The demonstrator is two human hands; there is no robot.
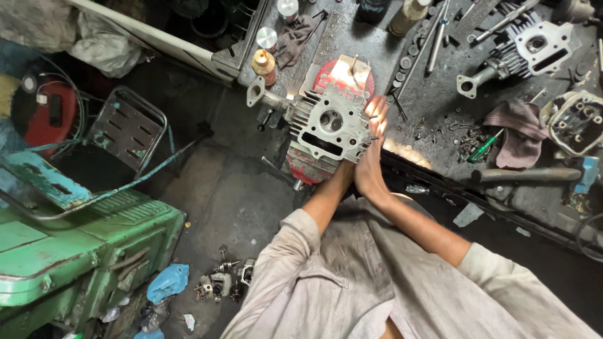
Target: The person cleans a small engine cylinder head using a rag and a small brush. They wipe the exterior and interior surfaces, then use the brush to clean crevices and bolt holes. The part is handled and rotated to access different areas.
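Your right hand (370, 157) lies flat, fingers straight and unclenched, pressed against the right side of the grey finned cast-metal cylinder head (330, 129). The head sits on a red vise (301, 166) at the edge of the dark metal workbench (440, 94). Your left hand is hidden behind the right; grip cannot be told.

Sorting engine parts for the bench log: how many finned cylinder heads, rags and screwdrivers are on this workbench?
Finned cylinder heads: 3
Rags: 2
Green-handled screwdriver: 1
Total: 6
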